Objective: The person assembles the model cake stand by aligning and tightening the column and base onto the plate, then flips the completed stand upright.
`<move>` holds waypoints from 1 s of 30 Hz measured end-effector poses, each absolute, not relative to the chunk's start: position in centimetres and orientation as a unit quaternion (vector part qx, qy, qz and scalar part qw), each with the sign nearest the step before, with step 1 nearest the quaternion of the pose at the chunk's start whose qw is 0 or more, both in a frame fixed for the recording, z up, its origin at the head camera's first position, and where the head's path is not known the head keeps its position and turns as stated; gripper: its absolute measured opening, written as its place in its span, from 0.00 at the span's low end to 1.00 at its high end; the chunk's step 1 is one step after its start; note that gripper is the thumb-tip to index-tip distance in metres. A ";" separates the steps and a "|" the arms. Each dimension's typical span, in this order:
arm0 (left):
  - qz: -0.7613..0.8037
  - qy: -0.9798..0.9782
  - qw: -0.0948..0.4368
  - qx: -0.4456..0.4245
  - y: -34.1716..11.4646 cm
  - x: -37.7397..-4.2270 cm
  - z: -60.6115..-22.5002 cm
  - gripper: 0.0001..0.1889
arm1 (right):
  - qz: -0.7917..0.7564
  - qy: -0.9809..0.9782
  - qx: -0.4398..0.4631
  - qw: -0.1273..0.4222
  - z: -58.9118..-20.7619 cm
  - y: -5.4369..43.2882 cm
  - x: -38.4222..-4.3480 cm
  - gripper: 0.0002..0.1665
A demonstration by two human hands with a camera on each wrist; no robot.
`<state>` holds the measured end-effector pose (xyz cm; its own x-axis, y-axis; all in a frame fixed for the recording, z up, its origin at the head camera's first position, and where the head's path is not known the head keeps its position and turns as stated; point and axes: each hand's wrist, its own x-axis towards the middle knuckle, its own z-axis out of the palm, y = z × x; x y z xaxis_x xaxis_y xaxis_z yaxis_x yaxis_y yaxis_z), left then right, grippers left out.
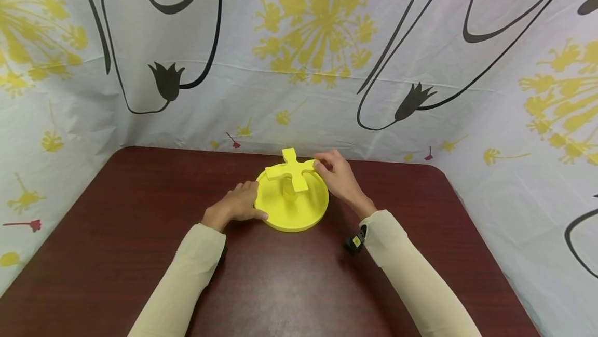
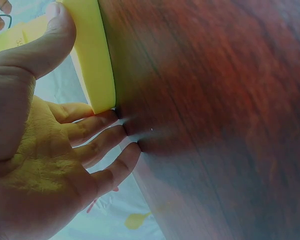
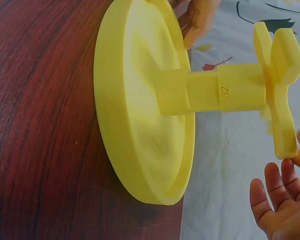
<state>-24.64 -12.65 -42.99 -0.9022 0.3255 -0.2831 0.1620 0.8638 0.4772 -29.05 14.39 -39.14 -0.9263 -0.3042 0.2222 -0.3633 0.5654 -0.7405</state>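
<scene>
A round yellow base [image 1: 290, 218] with a raised rim lies flat on the table. From its middle rises a stepped yellow post [image 3: 202, 92], marked "32" in the right wrist view. On top of the post sits a yellow cross-shaped handle [image 1: 293, 170] with rounded inner corners. My left hand [image 1: 237, 203] holds the base at its left rim, the thumb on the near side and the fingers spread along the edge, some tips on the table. My right hand [image 1: 341, 177] pinches the right arm of the cross between thumb and forefinger, its other fingers loosely bent.
The dark red-brown wooden table [image 1: 289, 285] has rounded far corners. Behind and beside it hangs a white sheet [image 1: 224, 30] printed with yellow and grey flowers. A small black device [image 1: 355, 241] is strapped to the right wrist.
</scene>
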 end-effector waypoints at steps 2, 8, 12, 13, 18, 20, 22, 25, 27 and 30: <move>0.227 0.948 0.180 0.127 -12.7 -24.6 -43.0 0.49 | 0.429 -0.884 0.185 0.036 -39.2 14.4 -29.0 0.18; 0.225 0.949 0.179 0.129 -12.7 -24.6 -43.1 0.49 | 0.418 -0.890 0.177 0.029 -39.4 14.5 -29.0 0.13; 0.226 0.949 0.178 0.128 -12.7 -24.6 -43.0 0.49 | 0.418 -0.891 0.175 0.017 -39.4 14.4 -28.9 0.10; 0.226 0.949 0.178 0.128 -12.7 -24.6 -42.9 0.49 | 0.420 -0.890 0.176 0.015 -39.4 14.4 -28.9 0.10; 0.226 0.949 0.182 0.127 -12.7 -24.6 -42.9 0.49 | 0.421 -0.889 0.181 0.013 -39.3 14.3 -28.8 0.07; 0.226 0.948 0.182 0.127 -12.7 -24.6 -42.9 0.49 | 0.421 -0.888 0.184 0.011 -39.3 14.3 -28.7 0.06; 0.227 0.948 0.183 0.127 -12.7 -24.6 -42.9 0.49 | 0.421 -0.887 0.187 0.010 -39.2 14.3 -28.7 0.06; 0.228 0.948 0.181 0.127 -12.7 -24.6 -42.9 0.49 | 0.425 -0.885 0.192 0.009 -39.2 14.3 -28.6 0.05; 0.227 0.948 0.181 0.127 -12.7 -24.6 -42.9 0.49 | 0.429 -0.882 0.195 0.008 -39.3 14.3 -28.6 0.05; 0.222 0.949 0.181 0.129 -12.7 -24.6 -43.0 0.49 | 0.436 -0.877 0.200 0.004 -39.2 14.2 -28.5 0.05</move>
<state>-24.63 -12.72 -42.99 -0.9013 0.3252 -0.2862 0.1642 0.8678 0.4690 -28.50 14.17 -39.24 -0.9196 -0.3485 0.1813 -0.3549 0.5390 -0.7639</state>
